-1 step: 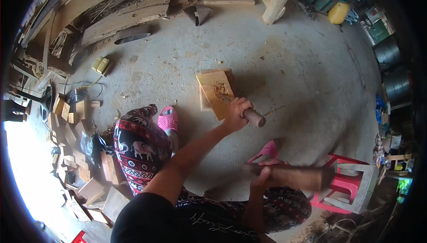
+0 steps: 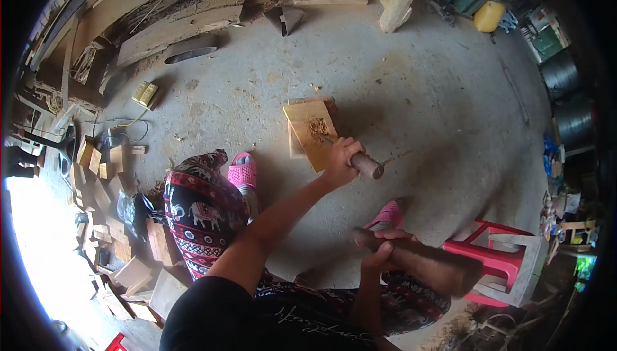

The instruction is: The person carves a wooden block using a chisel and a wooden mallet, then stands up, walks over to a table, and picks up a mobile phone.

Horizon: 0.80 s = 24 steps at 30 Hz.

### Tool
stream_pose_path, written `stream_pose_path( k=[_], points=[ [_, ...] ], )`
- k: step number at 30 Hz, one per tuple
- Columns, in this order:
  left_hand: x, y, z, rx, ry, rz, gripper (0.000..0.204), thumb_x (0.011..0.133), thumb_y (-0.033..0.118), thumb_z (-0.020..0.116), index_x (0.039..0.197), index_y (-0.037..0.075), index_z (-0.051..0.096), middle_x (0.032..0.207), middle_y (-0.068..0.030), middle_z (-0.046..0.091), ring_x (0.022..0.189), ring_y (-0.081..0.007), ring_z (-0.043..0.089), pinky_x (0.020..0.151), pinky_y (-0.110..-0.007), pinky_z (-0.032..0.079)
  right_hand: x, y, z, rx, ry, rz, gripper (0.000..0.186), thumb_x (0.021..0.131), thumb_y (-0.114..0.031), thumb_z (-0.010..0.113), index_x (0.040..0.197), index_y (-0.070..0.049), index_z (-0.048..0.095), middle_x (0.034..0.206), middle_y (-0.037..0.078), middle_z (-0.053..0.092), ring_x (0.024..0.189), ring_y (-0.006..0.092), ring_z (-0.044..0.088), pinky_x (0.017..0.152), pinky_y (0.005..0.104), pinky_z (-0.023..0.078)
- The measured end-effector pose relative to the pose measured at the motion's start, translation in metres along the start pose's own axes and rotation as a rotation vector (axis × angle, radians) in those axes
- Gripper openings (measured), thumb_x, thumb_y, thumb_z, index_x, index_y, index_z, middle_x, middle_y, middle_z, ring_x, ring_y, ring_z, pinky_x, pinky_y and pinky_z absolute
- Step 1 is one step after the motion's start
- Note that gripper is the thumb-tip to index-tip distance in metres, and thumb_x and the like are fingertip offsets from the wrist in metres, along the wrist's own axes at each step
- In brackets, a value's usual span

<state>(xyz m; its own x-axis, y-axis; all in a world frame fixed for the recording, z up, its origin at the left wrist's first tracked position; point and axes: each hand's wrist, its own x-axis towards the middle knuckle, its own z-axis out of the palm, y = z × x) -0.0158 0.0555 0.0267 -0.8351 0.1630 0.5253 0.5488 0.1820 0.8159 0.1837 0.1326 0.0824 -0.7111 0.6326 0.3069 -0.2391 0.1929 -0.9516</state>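
Overall, a person seen from above works with 2 bare hands around a honey-coloured wooden board (image 2: 315, 147), which lies skewed on a paler wooden block (image 2: 296, 150) on the concrete floor (image 2: 450, 126). Curled shavings (image 2: 317, 125) sit on the board.

The left hand (image 2: 344, 158) is at the board's near right edge, fingers wrapped around the wooden handle of a chisel (image 2: 368, 166); its thin blade slants down to the shavings. The right hand (image 2: 382, 254), well apart from the board on its near right side, grips a thick wooden mallet (image 2: 437, 266).

Compared with the earlier frame, the mallet is less blurred and its heavy end has dropped farther from the board, uncovering more of the red stool (image 2: 495, 258) behind it. The left hand, chisel and board look the same as before.

2 pink sandals are on the near side of the board, 1 to its left (image 2: 241, 175) and 1 to its right (image 2: 387, 213). Wooden offcuts (image 2: 135, 274) lie heaped well left of the board.
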Motion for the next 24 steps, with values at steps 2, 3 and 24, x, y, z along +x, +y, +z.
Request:
stream_pose_path(
  k=[2, 3, 24],
  points=[
    [0.001, -0.001, 0.001, -0.016, 0.013, -0.014, 0.025, 0.058, 0.001, 0.069, 0.079, 0.008, 0.056, 0.077, -0.0095, 0.055, 0.076, -0.0333, 0.052, 0.065, -0.042, 0.039, -0.003, 0.001, 0.011, -0.222, -0.194, 0.036, 0.051, 0.081, -0.019, 0.074, 0.113, 0.005, 0.042, 0.099, 0.016, 0.058, 0.087, 0.0195, 0.056, 0.081, 0.0367, 0.047],
    [0.001, -0.002, 0.001, -0.032, 0.032, -0.028, 0.024, 0.059, 0.001, 0.069, 0.078, 0.007, 0.056, 0.077, -0.0097, 0.055, 0.076, -0.0331, 0.052, 0.065, -0.042, 0.039, -0.006, 0.003, 0.015, -0.303, -0.251, 0.102, 0.049, 0.081, -0.019, 0.075, 0.111, 0.004, 0.044, 0.099, 0.017, 0.058, 0.088, 0.0195, 0.056, 0.083, 0.037, 0.047],
    [0.01, -0.009, -0.017, 0.074, -0.204, 0.104, 0.03, 0.061, -0.001, 0.071, 0.086, 0.009, 0.058, 0.082, -0.0092, 0.056, 0.084, -0.0325, 0.054, 0.072, -0.043, 0.042, 0.032, -0.022, -0.027, 1.182, -0.506, 0.914, 0.052, 0.085, -0.029, 0.067, 0.125, -0.007, 0.043, 0.087, 0.009, 0.053, 0.056, 0.0175, 0.052, 0.045, 0.0306, 0.042]
  ],
)
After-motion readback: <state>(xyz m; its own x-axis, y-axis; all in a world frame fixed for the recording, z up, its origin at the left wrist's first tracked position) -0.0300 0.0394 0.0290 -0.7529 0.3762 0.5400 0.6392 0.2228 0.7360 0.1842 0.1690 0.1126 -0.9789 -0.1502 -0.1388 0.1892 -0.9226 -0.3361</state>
